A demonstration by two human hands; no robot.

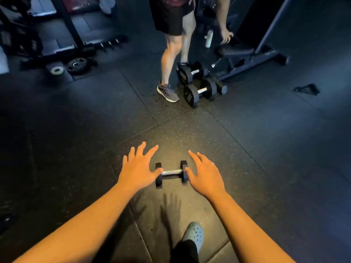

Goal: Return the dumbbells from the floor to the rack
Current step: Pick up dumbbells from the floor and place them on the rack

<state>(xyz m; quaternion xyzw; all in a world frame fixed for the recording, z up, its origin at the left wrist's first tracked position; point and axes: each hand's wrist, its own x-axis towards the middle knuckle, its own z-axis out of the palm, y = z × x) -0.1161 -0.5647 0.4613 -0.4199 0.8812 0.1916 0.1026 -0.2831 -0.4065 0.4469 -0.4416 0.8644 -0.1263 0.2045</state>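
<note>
A: Where is the small dumbbell (pixel 171 174)?

B: Flat on the dark rubber floor (pixel 266 149), between the two hands, chrome handle running left to right.

A: And the hands?

B: Both spread wide and holding nothing. The left hand (pixel 137 168) is over the left end, its thumb across the left head; the right hand (pixel 204 173) is by the right head, thumb at its edge.

A: Anything else?

B: Two larger dumbbells (pixel 199 91) lie farther off, beside another person's grey shoe (pixel 168 92) and the foot of a bench (pixel 247 54). A pale clog (pixel 194 234) shows below the hands.
</note>
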